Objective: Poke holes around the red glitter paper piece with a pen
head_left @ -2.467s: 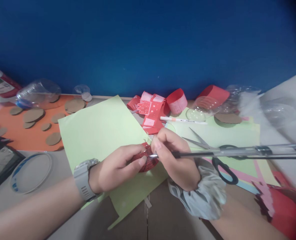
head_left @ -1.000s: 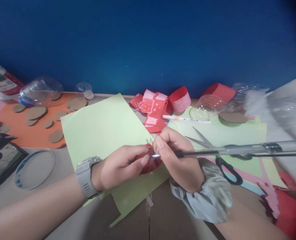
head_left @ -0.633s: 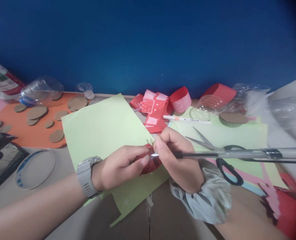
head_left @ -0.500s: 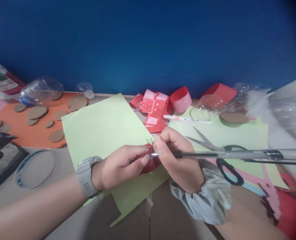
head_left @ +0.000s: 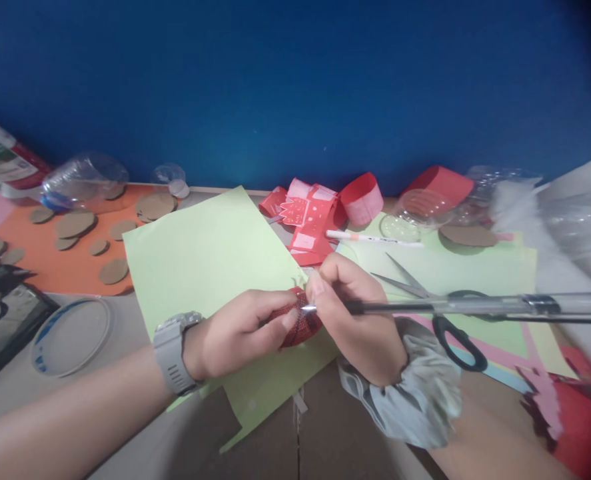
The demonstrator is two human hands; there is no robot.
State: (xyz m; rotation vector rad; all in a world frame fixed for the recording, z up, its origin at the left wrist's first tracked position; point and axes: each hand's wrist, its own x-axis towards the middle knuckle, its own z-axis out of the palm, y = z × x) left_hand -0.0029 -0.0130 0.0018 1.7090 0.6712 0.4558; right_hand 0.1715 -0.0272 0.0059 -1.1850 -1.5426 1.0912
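My left hand [head_left: 248, 330], a grey watch on its wrist, presses a small red piece with a fine dark grid pattern [head_left: 306, 328]. Its fingers partly cover the piece, so the full shape is hidden. Beside it, my right hand [head_left: 355, 310] is closed around a pen [head_left: 495, 305] with a clear and black barrel. The silver tip of the pen points left and appears to be at the red piece. Under both hands lies a light green paper sheet [head_left: 200, 253]. A grey-green fabric band [head_left: 410, 393] circles my right wrist.
Black-handled scissors [head_left: 458, 340] lie spread at the right on coloured paper. Red paper shapes [head_left: 315, 223], a white marker [head_left: 372, 239] and clear plastic pieces [head_left: 420, 208] line the back. At left are cardboard discs [head_left: 75, 225], a plastic bottle [head_left: 85, 180] and a tape roll [head_left: 35, 347].
The pen's far end has tilted slightly upward. Both hands and the red piece stay almost where they were.
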